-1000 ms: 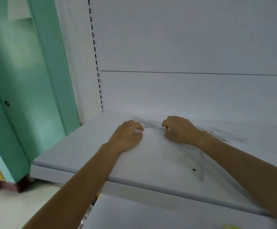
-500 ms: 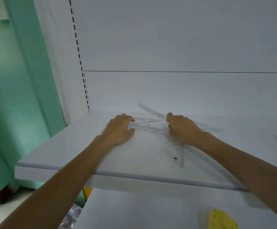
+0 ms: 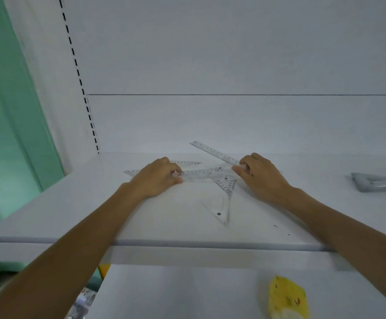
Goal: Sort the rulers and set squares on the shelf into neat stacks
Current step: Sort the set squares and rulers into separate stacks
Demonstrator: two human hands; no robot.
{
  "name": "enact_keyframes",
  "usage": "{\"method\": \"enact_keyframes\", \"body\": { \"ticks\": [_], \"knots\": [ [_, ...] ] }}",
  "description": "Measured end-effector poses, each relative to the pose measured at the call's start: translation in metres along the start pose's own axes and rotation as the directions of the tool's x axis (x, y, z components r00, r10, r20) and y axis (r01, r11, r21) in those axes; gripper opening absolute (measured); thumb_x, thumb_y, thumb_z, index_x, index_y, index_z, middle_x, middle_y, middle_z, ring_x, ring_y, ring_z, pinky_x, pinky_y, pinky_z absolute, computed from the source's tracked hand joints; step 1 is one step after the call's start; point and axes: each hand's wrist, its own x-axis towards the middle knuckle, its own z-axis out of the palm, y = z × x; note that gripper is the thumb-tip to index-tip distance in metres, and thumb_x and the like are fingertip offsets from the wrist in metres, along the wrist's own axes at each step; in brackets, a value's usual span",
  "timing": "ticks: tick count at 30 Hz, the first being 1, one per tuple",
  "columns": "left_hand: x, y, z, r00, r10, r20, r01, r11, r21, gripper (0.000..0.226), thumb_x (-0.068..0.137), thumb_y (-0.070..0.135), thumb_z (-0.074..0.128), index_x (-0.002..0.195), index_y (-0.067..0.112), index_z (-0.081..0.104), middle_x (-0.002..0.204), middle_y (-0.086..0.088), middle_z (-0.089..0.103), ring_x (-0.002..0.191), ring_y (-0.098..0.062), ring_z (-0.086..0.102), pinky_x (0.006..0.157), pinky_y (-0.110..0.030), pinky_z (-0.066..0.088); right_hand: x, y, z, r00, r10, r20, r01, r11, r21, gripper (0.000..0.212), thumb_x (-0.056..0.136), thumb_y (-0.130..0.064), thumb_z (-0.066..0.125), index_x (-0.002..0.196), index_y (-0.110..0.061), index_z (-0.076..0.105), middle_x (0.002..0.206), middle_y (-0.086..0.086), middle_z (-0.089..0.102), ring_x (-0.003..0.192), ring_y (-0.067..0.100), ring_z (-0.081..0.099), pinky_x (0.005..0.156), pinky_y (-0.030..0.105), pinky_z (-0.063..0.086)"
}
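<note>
The left grip (image 3: 155, 178) pinches a clear ruler (image 3: 201, 173) on the shelf (image 3: 72, 215); the right grip (image 3: 261, 178) holds a tilted ruler (image 3: 212, 151). The set square (image 3: 225, 199) between the grips, under these rulers, may be dragged along.

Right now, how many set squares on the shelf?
2 plainly: clear set square between the forearms, grey set square at far right. More may hide among the overlapping rulers.

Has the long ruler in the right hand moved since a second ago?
Yes. The long ruler has tipped upward: its far end now shows above the rear edge of the shelf, where before it lay below that edge.
</note>
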Motion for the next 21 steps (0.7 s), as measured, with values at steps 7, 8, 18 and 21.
{"method": "enact_keyframes", "body": {
  "ticks": [7,8,18,21],
  "knots": [
    [-0.002,0.000,-0.007,0.988,0.048,-0.144,-0.037,0.996,0.079,0.037,0.091,0.042,0.049,0.119,0.020,0.053,0.100,0.011,0.044,0.085,-0.009,0.048,0.075,-0.024,0.035,-0.004,0.011,-0.009,0.999,0.021,-0.042,-0.022,0.999,-0.027,0.040,0.093,-0.038,0.047,0.119,-0.008,0.053,0.106,0.006,0.053,0.093,0.024,0.055,0.079,0.033,0.043],
    [-0.002,0.004,-0.008,0.987,0.054,-0.150,-0.041,0.995,0.092,0.037,0.092,0.043,0.047,0.120,0.019,0.053,0.099,0.011,0.042,0.083,-0.009,0.046,0.074,-0.025,0.034,-0.006,0.015,-0.012,0.998,0.033,-0.059,-0.035,0.999,-0.035,0.040,0.092,-0.038,0.048,0.120,-0.010,0.053,0.106,0.005,0.053,0.092,0.024,0.055,0.077,0.032,0.043],
    [0.019,0.101,0.010,0.977,0.143,-0.155,-0.167,0.975,-0.150,0.033,0.081,0.028,0.067,0.112,0.019,0.060,0.088,0.014,0.047,0.069,0.003,0.045,0.063,-0.010,0.032,-0.052,0.099,-0.085,0.964,0.202,-0.174,-0.217,0.973,-0.072,0.033,0.088,-0.040,0.054,0.110,-0.015,0.058,0.094,-0.005,0.049,0.080,0.013,0.048,0.071,0.028,0.036],
    [0.030,0.157,0.024,0.967,0.188,-0.171,-0.221,0.953,-0.205,0.033,0.081,0.027,0.068,0.112,0.018,0.061,0.089,0.012,0.050,0.069,0.000,0.047,0.065,-0.011,0.035,-0.078,0.139,-0.118,0.958,0.231,-0.170,-0.246,0.966,-0.074,0.029,0.088,-0.036,0.057,0.107,-0.014,0.059,0.094,-0.004,0.051,0.076,0.014,0.050,0.069,0.027,0.036]
  ]
}}
